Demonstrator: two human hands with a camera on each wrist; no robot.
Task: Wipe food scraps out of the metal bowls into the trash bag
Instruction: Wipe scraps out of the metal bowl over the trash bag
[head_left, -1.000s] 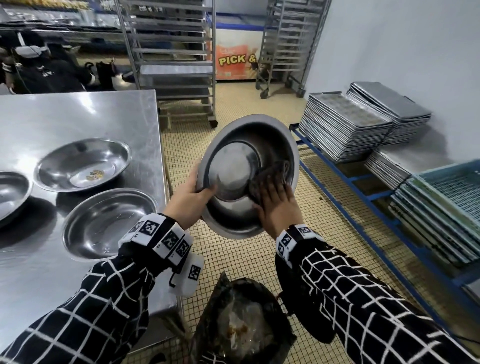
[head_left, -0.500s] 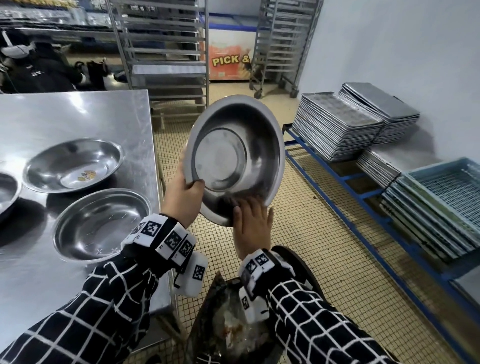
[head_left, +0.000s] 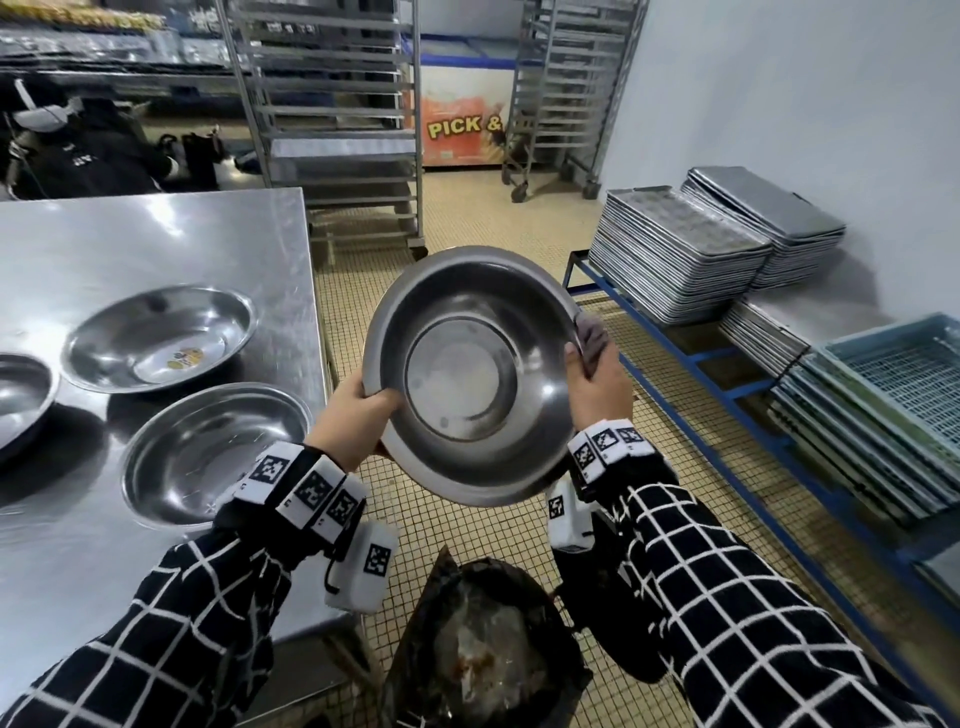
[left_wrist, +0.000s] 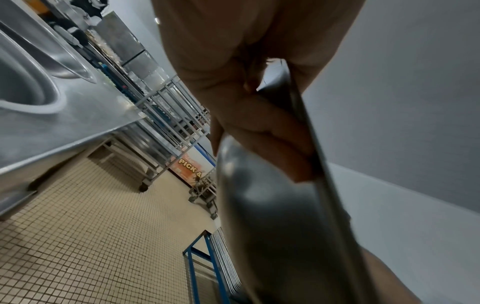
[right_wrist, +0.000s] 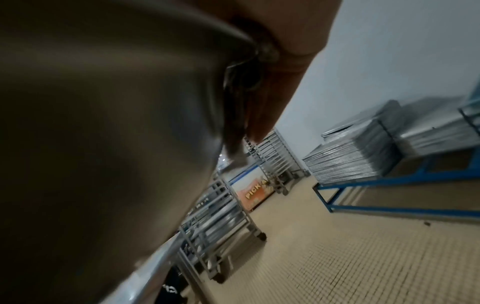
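I hold a metal bowl (head_left: 470, 374) tilted toward me in the air above the black trash bag (head_left: 483, 654). My left hand (head_left: 358, 415) grips its left rim, thumb inside, fingers behind (left_wrist: 262, 131). My right hand (head_left: 597, 384) grips the right rim together with a dark cloth (head_left: 592, 335), which sticks out behind the rim. The bowl's inside looks bare. The trash bag on the floor holds brownish scraps. In the right wrist view the bowl's outer wall (right_wrist: 103, 123) fills the left side, with the cloth (right_wrist: 239, 115) under my fingers.
A steel table (head_left: 156, 244) stands at my left with three bowls: one with yellow scraps (head_left: 158, 338), a nearer one (head_left: 213, 452), another at the left edge (head_left: 21, 395). Stacked trays (head_left: 680, 254) and blue crates (head_left: 893, 395) sit on a blue rack at right. Wheeled racks stand behind.
My right hand wiped down through the bowl with the cloth, then moved up to the right rim. The bowl turned to face me more squarely and sank lower.
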